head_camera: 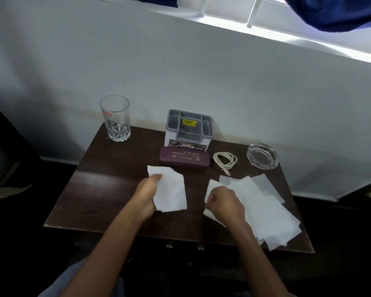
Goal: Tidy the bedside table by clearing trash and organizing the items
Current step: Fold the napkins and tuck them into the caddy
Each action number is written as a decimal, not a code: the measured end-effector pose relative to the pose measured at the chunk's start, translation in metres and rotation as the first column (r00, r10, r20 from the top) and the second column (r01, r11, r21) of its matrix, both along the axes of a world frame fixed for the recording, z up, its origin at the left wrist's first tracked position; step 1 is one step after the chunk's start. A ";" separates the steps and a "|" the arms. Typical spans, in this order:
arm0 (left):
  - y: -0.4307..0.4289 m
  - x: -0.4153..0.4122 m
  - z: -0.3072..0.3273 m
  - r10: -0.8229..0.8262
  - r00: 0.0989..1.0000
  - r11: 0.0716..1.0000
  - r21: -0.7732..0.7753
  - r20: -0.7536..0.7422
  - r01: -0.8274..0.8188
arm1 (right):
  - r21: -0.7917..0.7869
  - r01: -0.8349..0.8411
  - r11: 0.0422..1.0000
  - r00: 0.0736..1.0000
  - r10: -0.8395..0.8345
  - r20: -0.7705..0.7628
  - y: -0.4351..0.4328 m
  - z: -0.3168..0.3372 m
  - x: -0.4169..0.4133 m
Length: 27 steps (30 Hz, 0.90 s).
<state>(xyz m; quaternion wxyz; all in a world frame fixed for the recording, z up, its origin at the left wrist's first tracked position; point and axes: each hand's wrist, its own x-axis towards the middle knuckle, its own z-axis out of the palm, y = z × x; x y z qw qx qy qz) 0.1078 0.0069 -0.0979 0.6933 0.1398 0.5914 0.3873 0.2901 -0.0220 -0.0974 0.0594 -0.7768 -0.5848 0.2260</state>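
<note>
White tissue paper over the near half of the dark wooden table (99,189). At 7 o'clock from the table's middle, a single sheet (172,189), gripped along its left edge by the left hand (147,195), fingers curled round the paper. At 4 to 5 o'clock, a loose, overlapping pile of sheets (266,211), reaching to the near rim and perhaps just past it. On the pile's left end, the right hand (225,202), clenched, probably bunching a sheet inside the fist, though impossible to confirm with the fingers turned under.

Thin and limp, so likely to tear under a sharp tug instead of lifting whole. So close to the rim at 5 o'clock, apt to slide to the floor with one careless sweep of the right forearm. Easy to leave lower sheets behind by grabbing only the top layer.

At 1 o'clock, a coiled pale cable (225,160), plug end just beside the pile's far corner: liable to be snagged and dragged off with the trash. At 2 o'clock, a glass ashtray (262,155), near the pile and near the right edge: breakable if knocked. At 12 o'clock, a maroon spectacle case (183,157) against a grey organiser (189,129), close beyond the single sheet. At 11 o'clock, a tall drinking glass (115,118), well apart, endangered only by a wide left swing.
</note>
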 end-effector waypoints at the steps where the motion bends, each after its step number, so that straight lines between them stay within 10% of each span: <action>1: 0.000 0.000 0.000 -0.005 1.000 1.000 0.004 0.002 0.005 | 0.005 0.014 1.000 0.997 -0.014 -0.082 0.001 0.006 0.005; 9: -0.002 0.003 0.004 -0.084 0.989 0.995 -0.040 0.120 0.089 | -0.007 0.235 0.972 0.583 -0.147 -0.799 -0.005 0.080 0.034; 22: -0.005 0.012 0.009 -0.198 0.860 0.980 0.099 0.471 0.172 | 0.405 -0.346 0.846 0.854 0.463 -0.239 -0.009 0.041 -0.041; 27: -0.005 0.011 0.012 -0.188 0.852 0.980 0.148 0.488 0.131 | 0.481 0.058 0.875 0.848 0.211 -0.487 0.001 0.055 -0.021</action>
